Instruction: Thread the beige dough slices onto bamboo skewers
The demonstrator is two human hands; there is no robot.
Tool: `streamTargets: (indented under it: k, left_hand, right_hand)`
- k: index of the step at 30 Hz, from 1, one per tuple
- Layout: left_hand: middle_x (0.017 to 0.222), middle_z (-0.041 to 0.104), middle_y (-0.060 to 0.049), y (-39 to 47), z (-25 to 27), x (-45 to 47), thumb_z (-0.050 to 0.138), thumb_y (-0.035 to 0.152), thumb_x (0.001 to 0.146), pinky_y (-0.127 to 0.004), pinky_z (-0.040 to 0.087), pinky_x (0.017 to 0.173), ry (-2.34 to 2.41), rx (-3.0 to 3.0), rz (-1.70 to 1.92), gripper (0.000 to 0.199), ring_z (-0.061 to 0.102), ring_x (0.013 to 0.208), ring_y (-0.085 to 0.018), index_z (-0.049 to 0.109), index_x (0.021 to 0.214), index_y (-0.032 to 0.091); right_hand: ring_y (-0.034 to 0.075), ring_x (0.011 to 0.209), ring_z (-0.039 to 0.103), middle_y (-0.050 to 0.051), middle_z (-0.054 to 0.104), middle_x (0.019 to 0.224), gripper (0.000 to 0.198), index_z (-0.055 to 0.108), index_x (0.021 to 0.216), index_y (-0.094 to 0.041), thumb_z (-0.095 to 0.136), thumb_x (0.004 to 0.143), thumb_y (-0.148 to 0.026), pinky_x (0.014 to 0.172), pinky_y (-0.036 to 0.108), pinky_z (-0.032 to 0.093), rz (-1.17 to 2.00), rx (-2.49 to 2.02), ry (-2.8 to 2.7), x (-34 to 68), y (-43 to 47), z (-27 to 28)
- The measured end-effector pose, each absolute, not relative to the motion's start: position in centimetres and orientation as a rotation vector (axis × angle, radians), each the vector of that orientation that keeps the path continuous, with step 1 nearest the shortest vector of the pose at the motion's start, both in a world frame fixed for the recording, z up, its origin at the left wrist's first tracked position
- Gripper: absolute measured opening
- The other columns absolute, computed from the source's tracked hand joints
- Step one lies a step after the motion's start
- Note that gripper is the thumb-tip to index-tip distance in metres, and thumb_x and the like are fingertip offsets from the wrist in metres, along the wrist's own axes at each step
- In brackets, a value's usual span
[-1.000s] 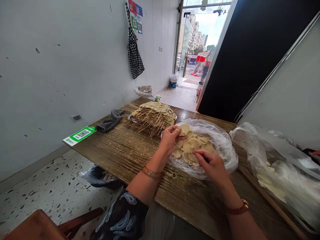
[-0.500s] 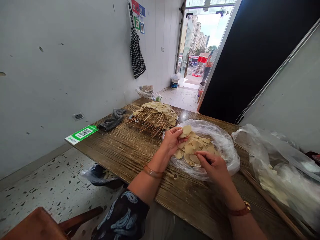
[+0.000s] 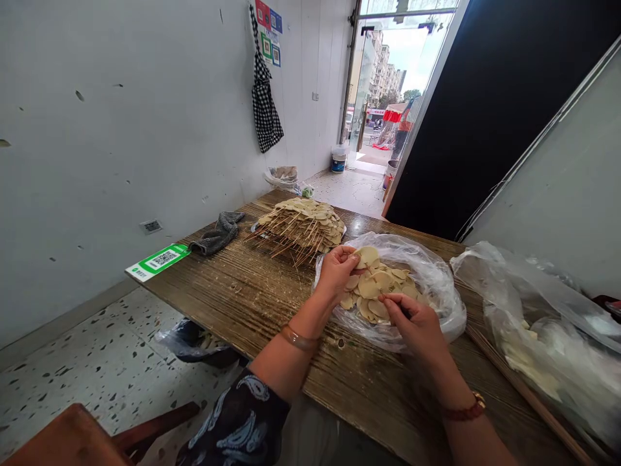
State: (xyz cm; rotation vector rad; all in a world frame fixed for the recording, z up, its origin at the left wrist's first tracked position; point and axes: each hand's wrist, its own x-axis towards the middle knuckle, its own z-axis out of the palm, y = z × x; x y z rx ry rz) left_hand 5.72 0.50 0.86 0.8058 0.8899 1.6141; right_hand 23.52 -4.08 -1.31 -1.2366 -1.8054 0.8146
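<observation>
My left hand (image 3: 337, 272) pinches a thin, pale round slice (image 3: 367, 257) between thumb and fingers, above an open clear plastic bag (image 3: 444, 304). Inside the bag lies a heap of similar pale slices (image 3: 373, 285); they look like potato, though I cannot be sure. My right hand (image 3: 412, 317) is closed at the bag's near side, thumb and forefinger pressed together on what looks like a thin wooden skewer, mostly hidden. Behind my left hand, a tray carries a tall pile of skewered slices (image 3: 310, 220), sticks pointing toward me.
A dark grey cloth (image 3: 218, 233) and a green QR-code card (image 3: 158, 261) lie on the wooden table (image 3: 242, 291) at left. Another plastic bag (image 3: 548, 336) and long thin sticks (image 3: 524, 388) are at right. Below the table edge stands a lined bin (image 3: 198, 343).
My left hand has shifted slightly to the right and turned the slice, which now faces me more broadly. My right hand has barely moved.
</observation>
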Motion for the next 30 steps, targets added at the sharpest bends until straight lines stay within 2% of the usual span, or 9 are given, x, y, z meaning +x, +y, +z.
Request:
streamTargets:
  k: [10,15,20,23,27,30]
  left_hand:
    - [0.061,0.06,0.003,1.0,0.4,5.9,0.073,0.028,0.062,-0.022,0.049,0.055,1.019,0.956,1.652,0.024,0.057,0.052,-0.009,0.057,0.075,0.015]
    - [0.058,0.058,0.003,0.8,0.2,6.1,0.074,0.026,0.063,-0.018,0.041,0.051,1.057,1.088,1.564,0.021,0.053,0.051,-0.008,0.059,0.072,0.014]
    - [0.057,0.056,0.004,0.4,0.2,6.6,0.078,0.029,0.059,-0.016,0.034,0.046,0.95,1.089,1.427,0.028,0.047,0.048,-0.005,0.059,0.072,0.014]
    - [0.064,0.06,0.003,0.3,0.4,6.6,0.08,0.034,0.058,-0.016,0.038,0.049,0.856,0.918,1.402,0.034,0.051,0.051,-0.006,0.061,0.079,0.015]
    - [0.074,0.065,-0.002,0.3,0.6,6.5,0.078,0.041,0.062,-0.019,0.047,0.056,0.708,0.767,1.331,0.039,0.059,0.06,-0.009,0.066,0.087,0.013]
    - [0.076,0.067,-0.005,0.0,0.5,7.0,0.081,0.036,0.062,-0.02,0.048,0.059,0.6,0.785,1.224,0.038,0.061,0.062,-0.01,0.066,0.087,0.011]
  right_hand:
    - [0.014,0.052,0.05,0.0,0.057,0.055,0.037,0.072,0.089,-0.014,0.053,0.084,-0.045,0.051,0.024,0.038,0.807,-1.251,-1.733,22.9,-4.4,-1.1]
    - [0.013,0.05,0.047,-0.001,0.054,0.052,0.039,0.073,0.088,-0.013,0.055,0.083,-0.047,0.049,0.023,0.036,0.904,-1.235,-1.658,23.0,-4.0,-1.4]
    - [0.01,0.045,0.039,-0.003,0.048,0.052,0.044,0.071,0.088,-0.011,0.057,0.08,-0.052,0.042,0.022,0.029,1.082,-1.169,-1.518,23.3,-3.4,-2.0]
    - [0.009,0.043,0.034,-0.004,0.046,0.053,0.043,0.069,0.088,-0.013,0.057,0.08,-0.053,0.04,0.022,0.026,1.143,-1.14,-1.454,23.1,-3.5,-2.0]
    - [0.009,0.044,0.036,-0.004,0.046,0.052,0.039,0.069,0.086,-0.014,0.057,0.08,-0.05,0.042,0.022,0.027,1.145,-1.1,-1.439,22.8,-3.7,-1.9]
    - [0.01,0.047,0.04,-0.003,0.047,0.053,0.035,0.069,0.083,-0.015,0.057,0.082,-0.048,0.044,0.022,0.03,1.074,-1.109,-1.494,22.5,-3.8,-1.9]
